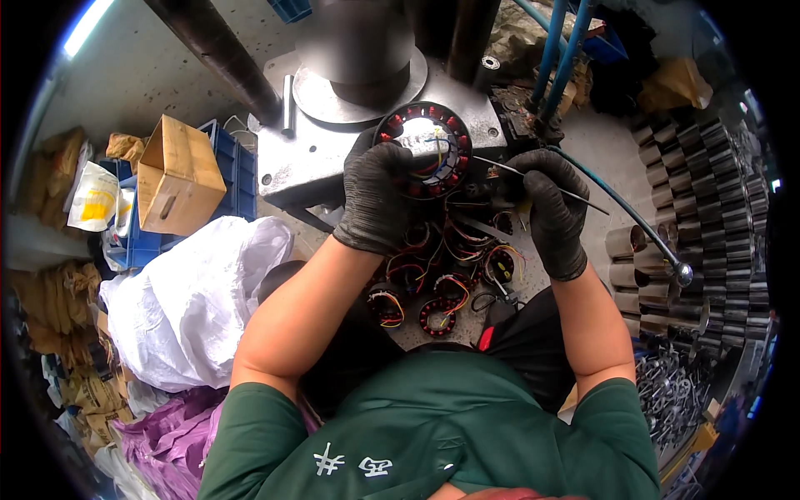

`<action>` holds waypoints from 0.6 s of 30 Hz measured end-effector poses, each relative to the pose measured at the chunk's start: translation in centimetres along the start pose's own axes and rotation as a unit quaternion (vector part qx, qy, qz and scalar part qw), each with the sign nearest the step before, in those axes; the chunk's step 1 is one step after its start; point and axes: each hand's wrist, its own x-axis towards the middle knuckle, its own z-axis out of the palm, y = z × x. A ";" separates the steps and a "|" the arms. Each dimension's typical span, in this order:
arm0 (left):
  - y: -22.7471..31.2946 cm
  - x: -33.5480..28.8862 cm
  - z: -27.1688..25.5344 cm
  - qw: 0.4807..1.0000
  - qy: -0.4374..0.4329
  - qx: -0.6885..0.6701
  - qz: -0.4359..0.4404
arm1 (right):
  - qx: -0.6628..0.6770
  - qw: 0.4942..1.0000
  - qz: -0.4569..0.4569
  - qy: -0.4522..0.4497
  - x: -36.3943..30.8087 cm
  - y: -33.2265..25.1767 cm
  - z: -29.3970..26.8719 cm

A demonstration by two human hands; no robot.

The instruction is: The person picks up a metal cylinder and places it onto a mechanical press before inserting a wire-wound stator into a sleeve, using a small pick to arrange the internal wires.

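"Left to right, quick. Far left?"

"Cardboard box (pixel 179 179), white sack (pixel 196 304) nearer. Then the metal tabletop (pixel 304 167)."

"Left hand (pixel 372 200)?"

"Gloved. Grip closed around the left side of a wound ring (pixel 460 137), red coils, loose wires inside. Ring's held up at the tabletop's near edge."

"Below it?"

"More wired rings (pixel 427 325), bunched nearer the body."

"Right hand (pixel 557 212)?"

"Gloved too. Narrow grip, pinching a thin rod (pixel 500 166); its left end points at the ring's right rim. Touching? Can't tell."

"Far right?"

"Stacked metal sleeves (pixel 717 200)."

"Step in hand?"

"My read: working on the held ring with the rod, or lining up to."

"Next move calls for?"

"Probably a steady left hold and careful aim of the rod tip, clear of the wires."
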 end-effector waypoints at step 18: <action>0.4 -0.6 0.2 0.987 -0.083 0.093 0.098 | -0.288 0.943 -0.159 -0.053 1.1 2.5 0.5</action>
